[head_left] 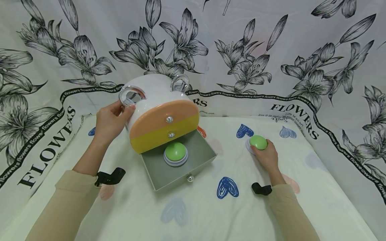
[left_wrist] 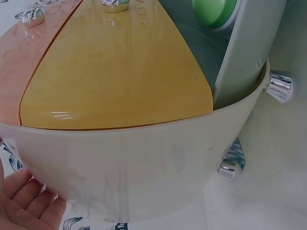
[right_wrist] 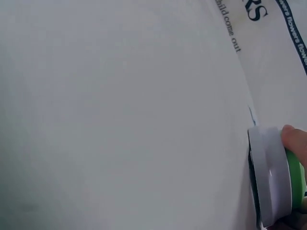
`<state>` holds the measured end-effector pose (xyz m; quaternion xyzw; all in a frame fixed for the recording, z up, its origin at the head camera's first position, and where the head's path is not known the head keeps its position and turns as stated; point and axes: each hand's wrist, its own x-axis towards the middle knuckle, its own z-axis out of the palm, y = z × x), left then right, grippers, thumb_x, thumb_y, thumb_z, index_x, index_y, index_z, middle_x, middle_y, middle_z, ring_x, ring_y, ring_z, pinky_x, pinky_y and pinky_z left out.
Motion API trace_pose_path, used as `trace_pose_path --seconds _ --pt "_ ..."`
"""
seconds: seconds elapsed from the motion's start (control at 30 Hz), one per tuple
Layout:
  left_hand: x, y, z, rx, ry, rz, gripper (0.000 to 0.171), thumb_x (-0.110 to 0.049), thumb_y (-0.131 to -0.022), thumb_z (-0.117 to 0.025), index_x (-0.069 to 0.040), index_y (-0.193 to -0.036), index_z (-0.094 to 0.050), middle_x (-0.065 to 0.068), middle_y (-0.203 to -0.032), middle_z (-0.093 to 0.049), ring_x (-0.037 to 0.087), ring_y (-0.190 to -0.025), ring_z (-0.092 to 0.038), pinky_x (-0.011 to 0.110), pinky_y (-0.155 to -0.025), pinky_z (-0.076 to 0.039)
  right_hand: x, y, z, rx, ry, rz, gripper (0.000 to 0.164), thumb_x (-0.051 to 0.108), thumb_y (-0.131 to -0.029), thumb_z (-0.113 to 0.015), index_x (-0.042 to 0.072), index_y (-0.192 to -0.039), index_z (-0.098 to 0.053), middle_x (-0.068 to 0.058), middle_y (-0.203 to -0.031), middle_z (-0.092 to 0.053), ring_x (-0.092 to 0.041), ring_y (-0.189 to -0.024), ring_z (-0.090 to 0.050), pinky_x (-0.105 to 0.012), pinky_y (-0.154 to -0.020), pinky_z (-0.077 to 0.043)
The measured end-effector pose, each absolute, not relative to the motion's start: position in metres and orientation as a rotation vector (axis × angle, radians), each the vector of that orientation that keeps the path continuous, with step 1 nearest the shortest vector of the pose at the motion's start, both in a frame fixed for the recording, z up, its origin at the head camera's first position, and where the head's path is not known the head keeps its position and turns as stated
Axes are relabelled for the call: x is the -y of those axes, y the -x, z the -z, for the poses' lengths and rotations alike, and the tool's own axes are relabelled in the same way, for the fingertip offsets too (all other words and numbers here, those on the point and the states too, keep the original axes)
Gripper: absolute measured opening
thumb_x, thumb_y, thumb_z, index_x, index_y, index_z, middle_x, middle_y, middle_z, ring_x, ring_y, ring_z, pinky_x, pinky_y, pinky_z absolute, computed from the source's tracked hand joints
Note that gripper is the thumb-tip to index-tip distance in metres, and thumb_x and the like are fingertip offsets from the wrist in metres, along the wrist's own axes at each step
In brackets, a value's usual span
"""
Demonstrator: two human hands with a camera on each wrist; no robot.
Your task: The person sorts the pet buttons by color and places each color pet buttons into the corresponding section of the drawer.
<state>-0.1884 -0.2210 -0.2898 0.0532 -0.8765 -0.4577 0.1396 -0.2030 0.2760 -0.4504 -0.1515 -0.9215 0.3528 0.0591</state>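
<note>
A white rounded drawer box [head_left: 156, 87] with an orange drawer [head_left: 150, 122] and a yellow drawer [head_left: 153, 136] stands left of centre. My left hand [head_left: 110, 122] grips it at the silver ring [head_left: 128, 90] on its left side, thumb in front. In the left wrist view the fingers [left_wrist: 33, 196] lie beside the white wall. The box's grey bottom drawer [head_left: 163, 179] is pulled out and holds a green push button [head_left: 175, 151] on a pale round base. Away to the right, my right hand [head_left: 268, 157] holds a second green button [head_left: 258, 142] by its sides, its white base [right_wrist: 271, 177] tilted on edge.
A pale cloth with printed hearts [head_left: 227, 187] covers the surface under everything. Behind hangs a white curtain [head_left: 229, 20] with black flower prints. A second silver ring [head_left: 180, 83] stands on the box's right side, and a silver knob [head_left: 190, 178] juts from the pulled-out drawer.
</note>
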Motion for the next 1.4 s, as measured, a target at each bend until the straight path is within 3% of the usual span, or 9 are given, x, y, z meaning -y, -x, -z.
trace_pose_path --seconds 0.6,0.87,1.1,1.4 --pt "0.222 0.188 0.290 2.530 -0.160 1.329 0.064 -0.052 -0.086 -0.054 -0.014 -0.136 -0.046 0.008 -0.136 -0.049 0.026 -0.128 -0.043 0.042 -0.099 -0.041 -0.246 0.204 0.415 2.728 0.312 -1.085 0.081 0.039 -0.082 -0.066 -0.004 -0.140 -0.029 -0.025 -0.138 -0.040 -0.038 -0.126 -0.039 -0.049 -0.105 -0.033" --pt "0.223 0.188 0.291 2.533 -0.156 1.322 0.064 -0.053 -0.086 -0.053 -0.014 -0.136 -0.047 0.009 -0.135 -0.050 0.026 -0.128 -0.042 0.042 -0.099 -0.041 -0.221 0.197 0.394 2.709 0.136 -1.092 0.082 0.043 -0.080 -0.068 -0.002 -0.139 -0.032 -0.023 -0.136 -0.043 -0.037 -0.116 -0.048 -0.050 -0.095 -0.041" --pt "0.223 0.189 0.291 2.528 -0.149 1.325 0.064 -0.053 -0.085 -0.054 -0.014 -0.136 -0.047 0.009 -0.134 -0.051 0.025 -0.127 -0.043 0.042 -0.099 -0.042 -0.200 0.189 0.375 2.737 -0.032 -1.100 0.082 0.041 -0.079 -0.069 -0.002 -0.139 -0.033 -0.023 -0.135 -0.043 -0.037 -0.118 -0.047 -0.050 -0.095 -0.043" --pt "0.223 0.189 0.292 2.532 -0.146 1.322 0.065 -0.054 -0.085 -0.053 -0.015 -0.136 -0.047 0.009 -0.135 -0.050 0.026 -0.128 -0.042 0.043 -0.099 -0.041 -0.168 0.176 0.355 2.800 -0.203 -1.084 0.079 0.038 -0.078 -0.071 0.003 -0.139 -0.034 -0.016 -0.132 -0.048 -0.028 -0.110 -0.051 -0.044 -0.088 -0.048"
